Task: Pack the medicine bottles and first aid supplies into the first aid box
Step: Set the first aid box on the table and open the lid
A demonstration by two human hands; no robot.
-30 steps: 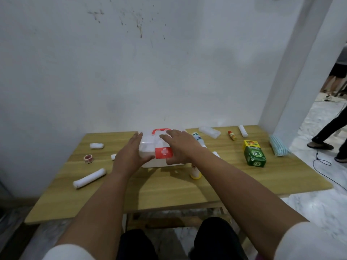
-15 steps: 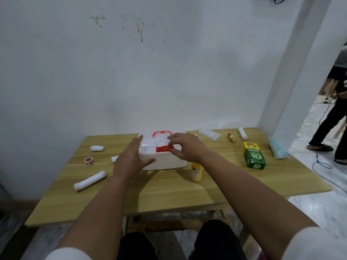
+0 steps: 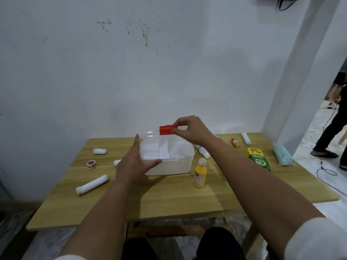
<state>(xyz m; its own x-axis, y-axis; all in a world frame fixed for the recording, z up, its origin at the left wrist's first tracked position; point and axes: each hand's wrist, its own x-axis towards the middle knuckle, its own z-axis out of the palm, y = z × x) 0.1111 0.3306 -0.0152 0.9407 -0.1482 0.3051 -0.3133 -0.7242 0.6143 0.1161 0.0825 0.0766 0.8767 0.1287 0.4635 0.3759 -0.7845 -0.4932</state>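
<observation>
Lid coming up off the first aid box, packing not started.

Right hand (image 3: 193, 131) pinches the red latch (image 3: 166, 130) and has swung the clear lid (image 3: 150, 135) from flat a second ago to raised at the back; left hand (image 3: 134, 162) braces the first aid box (image 3: 172, 166) at its left front corner, thumb along the rim, fingers straight. Box sits mid-bench (image 3: 169, 199), now open for loading; inside, a white divided tray, nothing packed that I can make out. All supplies remain outside: yellow medicine bottle (image 3: 200, 173) just right, green carton (image 3: 258, 159), small red-capped bottle (image 3: 235, 143), face masks (image 3: 283, 154), bandage rolls (image 3: 92, 184), tape roll (image 3: 91, 164).
</observation>
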